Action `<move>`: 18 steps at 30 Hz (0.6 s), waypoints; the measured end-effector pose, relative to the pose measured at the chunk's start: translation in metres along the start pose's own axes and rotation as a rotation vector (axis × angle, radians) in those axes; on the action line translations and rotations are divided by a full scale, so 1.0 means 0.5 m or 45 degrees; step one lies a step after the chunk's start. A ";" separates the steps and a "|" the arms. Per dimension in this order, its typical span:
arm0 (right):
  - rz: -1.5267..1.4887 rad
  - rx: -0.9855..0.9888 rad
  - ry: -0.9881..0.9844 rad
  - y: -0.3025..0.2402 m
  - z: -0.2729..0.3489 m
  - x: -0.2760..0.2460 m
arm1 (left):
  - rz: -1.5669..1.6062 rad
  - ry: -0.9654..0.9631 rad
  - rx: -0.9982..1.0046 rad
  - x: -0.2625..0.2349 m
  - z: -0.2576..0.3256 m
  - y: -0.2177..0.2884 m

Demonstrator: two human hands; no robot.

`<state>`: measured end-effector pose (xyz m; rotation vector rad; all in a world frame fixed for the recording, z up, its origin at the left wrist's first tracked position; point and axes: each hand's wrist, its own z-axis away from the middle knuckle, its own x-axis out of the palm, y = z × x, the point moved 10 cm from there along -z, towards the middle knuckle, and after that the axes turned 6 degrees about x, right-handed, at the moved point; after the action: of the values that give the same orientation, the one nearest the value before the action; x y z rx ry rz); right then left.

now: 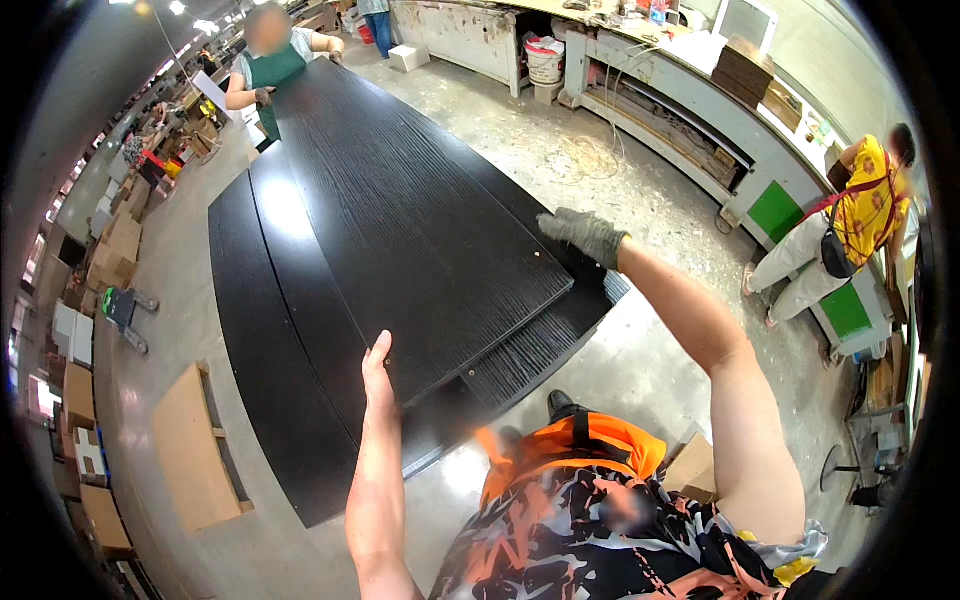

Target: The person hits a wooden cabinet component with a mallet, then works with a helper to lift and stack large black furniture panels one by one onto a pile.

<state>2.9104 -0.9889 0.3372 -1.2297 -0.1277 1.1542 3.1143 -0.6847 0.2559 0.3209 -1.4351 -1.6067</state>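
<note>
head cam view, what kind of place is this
Probably a furniture or wood-panel workshop: a stack of long black wood-grain panels, long worn workbenches along the wall, and cardboard boxes on the concrete floor.

A long black wood-grain panel (400, 220) lies flat, slightly askew, on top of a stack of similar black panels (270, 370). Its matte surface is ribbed with fine grain; its near end overhangs the stack's corner.

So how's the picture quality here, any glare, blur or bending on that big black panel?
Head view: ceiling lights throw a pale sheen on the black panel near its far left. Fisheye bends its long edges, and the frame corners go black. The left hand and the gloved right hand at its near end look reasonably sharp. The co-worker at the far end is small and soft.
</note>
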 end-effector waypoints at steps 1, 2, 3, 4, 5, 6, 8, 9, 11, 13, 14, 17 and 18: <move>0.162 -0.028 0.097 0.000 -0.009 -0.002 | 0.000 0.000 -0.003 0.004 0.003 -0.001; 0.189 -0.016 0.050 0.007 -0.014 0.000 | 0.029 -0.024 -0.017 0.014 0.004 -0.003; 0.216 -0.003 0.005 0.012 -0.018 0.001 | 0.058 -0.049 -0.031 0.026 0.006 -0.006; 0.207 0.003 -0.010 0.003 -0.006 0.007 | 0.048 -0.037 -0.040 0.026 0.016 -0.012; 0.180 0.005 -0.066 -0.013 0.006 0.013 | 0.066 -0.033 -0.018 0.036 0.021 -0.012; 0.154 0.007 -0.122 -0.022 0.010 0.022 | 0.083 -0.029 0.004 0.047 0.026 -0.011; 0.049 -0.029 -0.134 -0.014 0.012 0.027 | 0.101 -0.025 0.010 0.088 0.047 -0.011; -0.053 -0.067 -0.150 -0.007 0.007 0.029 | 0.127 -0.013 -0.003 0.110 0.059 -0.012; 0.053 -0.046 0.015 0.009 -0.006 0.015 | 0.127 0.007 0.009 0.116 0.072 -0.024; -0.111 -0.001 -0.164 0.008 -0.001 0.031 | 0.126 0.045 0.021 0.111 0.087 -0.031; -0.103 -0.011 -0.187 -0.010 0.019 0.027 | 0.116 0.054 0.005 0.108 0.091 -0.036; -0.155 -0.041 -0.267 -0.005 0.023 0.024 | 0.093 0.103 -0.022 0.117 0.106 -0.039; -0.134 -0.049 -0.241 0.014 0.003 0.024 | 0.085 0.138 -0.029 0.119 0.113 -0.037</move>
<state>2.9108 -0.9798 0.3265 -1.1323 -0.3544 1.1785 3.0337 -0.6956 0.2777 0.3386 -1.3314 -1.5278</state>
